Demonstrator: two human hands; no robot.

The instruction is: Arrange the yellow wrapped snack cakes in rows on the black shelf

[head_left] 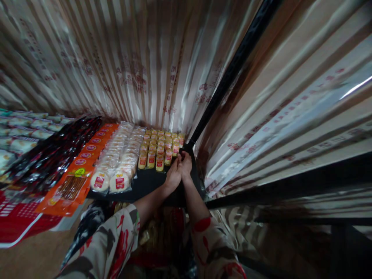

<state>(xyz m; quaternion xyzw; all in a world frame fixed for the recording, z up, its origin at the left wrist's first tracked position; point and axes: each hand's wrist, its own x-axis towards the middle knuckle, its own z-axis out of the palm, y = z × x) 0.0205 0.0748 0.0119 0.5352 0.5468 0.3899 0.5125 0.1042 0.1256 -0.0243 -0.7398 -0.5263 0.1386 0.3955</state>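
Hands beside yellow packets; red labels (too small to read).

Taking the hands as the dial's centre, we count two hands, the left hand and the right hand. At ten o'clock we find small yellow packs in at least five columns; the rear ones overlap too much to total. At nine, moving outward, we see two columns of round white packs, one line of orange packs and one heap of dark glossy packs, their members uncountable. We note one red basket toward half past eight and one slanting black pole at one.
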